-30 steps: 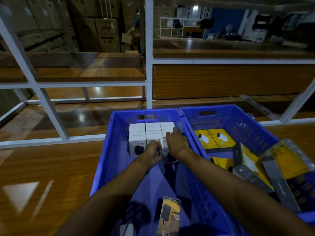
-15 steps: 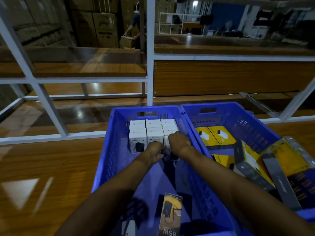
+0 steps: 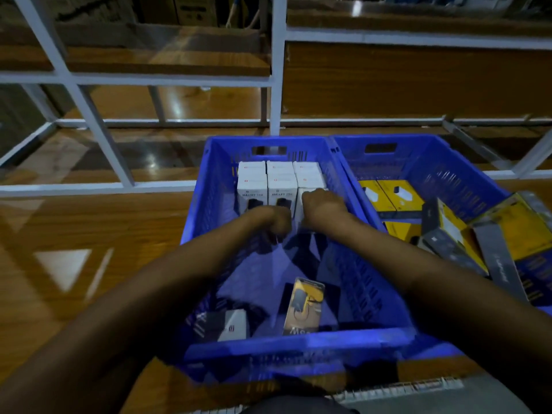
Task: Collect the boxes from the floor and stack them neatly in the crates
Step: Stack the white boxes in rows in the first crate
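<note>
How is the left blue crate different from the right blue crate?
The left crate has white boxes standing in neat rows; the right crate has yellow boxes, some lying flat, some tipped in a jumble. The left hand and right hand reach into the left crate, none into the right crate. Both are blue with slotted walls.

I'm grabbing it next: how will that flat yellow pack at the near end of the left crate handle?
The yellow pack looks thin and flat, so it is probably light and maybe slightly bendy. Being flat-sided, it should not roll, but stood on edge it would likely tip. Its glossy-looking face may be slippery.
</note>
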Action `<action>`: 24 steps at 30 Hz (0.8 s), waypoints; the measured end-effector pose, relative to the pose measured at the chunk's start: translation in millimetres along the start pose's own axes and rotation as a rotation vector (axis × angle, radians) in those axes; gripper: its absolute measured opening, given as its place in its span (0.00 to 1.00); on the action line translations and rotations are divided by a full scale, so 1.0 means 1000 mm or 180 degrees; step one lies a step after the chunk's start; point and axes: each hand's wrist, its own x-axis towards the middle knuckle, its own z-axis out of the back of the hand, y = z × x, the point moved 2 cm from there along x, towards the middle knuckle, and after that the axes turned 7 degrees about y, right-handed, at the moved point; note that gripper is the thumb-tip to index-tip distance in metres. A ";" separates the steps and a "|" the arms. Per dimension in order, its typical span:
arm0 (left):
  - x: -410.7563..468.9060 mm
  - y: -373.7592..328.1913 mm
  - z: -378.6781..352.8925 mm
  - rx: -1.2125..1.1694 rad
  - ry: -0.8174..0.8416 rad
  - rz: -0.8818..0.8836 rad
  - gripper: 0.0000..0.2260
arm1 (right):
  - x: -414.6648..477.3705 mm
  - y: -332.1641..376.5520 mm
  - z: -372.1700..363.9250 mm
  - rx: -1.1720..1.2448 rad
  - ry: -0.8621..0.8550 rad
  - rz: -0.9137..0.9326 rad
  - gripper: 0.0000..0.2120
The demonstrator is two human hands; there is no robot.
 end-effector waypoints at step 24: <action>-0.075 -0.013 0.039 -0.0660 -0.0751 -0.0485 0.22 | -0.012 -0.011 0.000 0.3633 0.1085 0.0331 0.06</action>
